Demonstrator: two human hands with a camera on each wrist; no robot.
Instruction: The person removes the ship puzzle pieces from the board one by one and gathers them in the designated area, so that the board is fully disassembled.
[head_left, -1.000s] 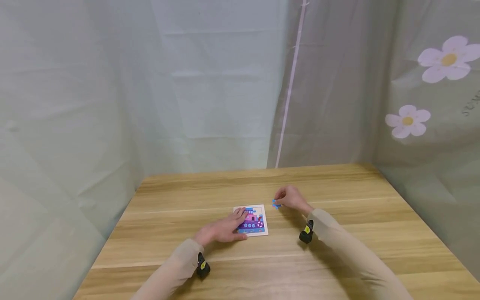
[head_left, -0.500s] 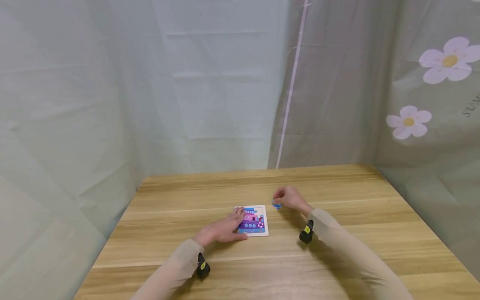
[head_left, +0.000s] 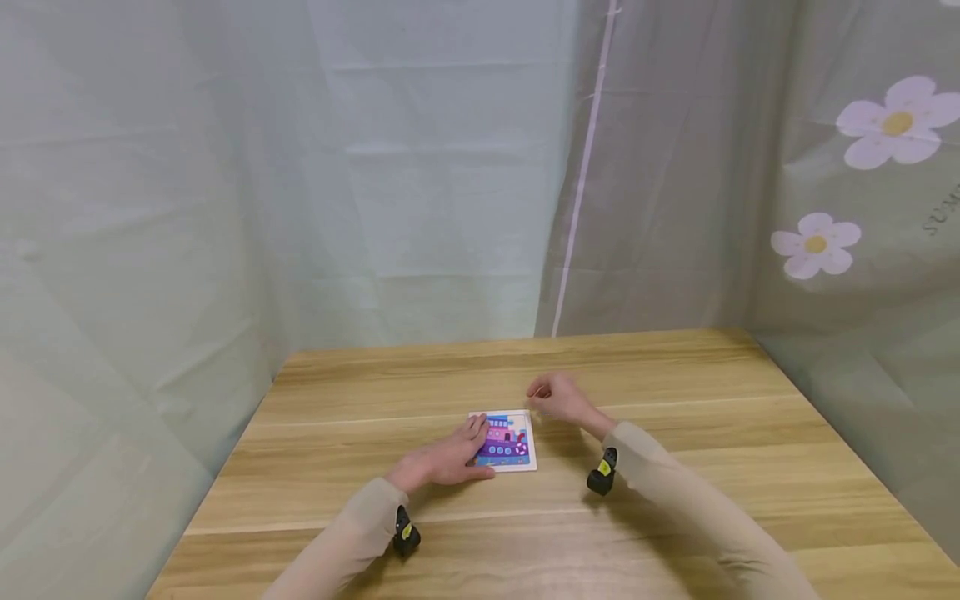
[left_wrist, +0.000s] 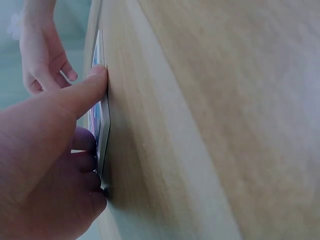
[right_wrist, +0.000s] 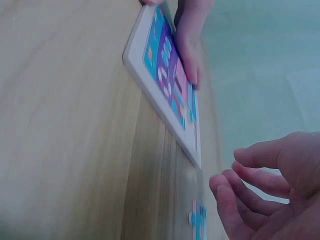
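Here — ship puzzle (right_wrist: 162, 65) in tray (right_wrist: 137, 56)

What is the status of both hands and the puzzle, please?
Left hand resting on puzzle board. Right hand near board's far right corner, grip unclear. Board flat, that corner seems unfilled. Blue piece beside board, no obstruction seen.

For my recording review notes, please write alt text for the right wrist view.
A colorful framed puzzle lies on a wooden table, a left hand resting on it. The right hand, visibly holding nothing, is near a loose piece.
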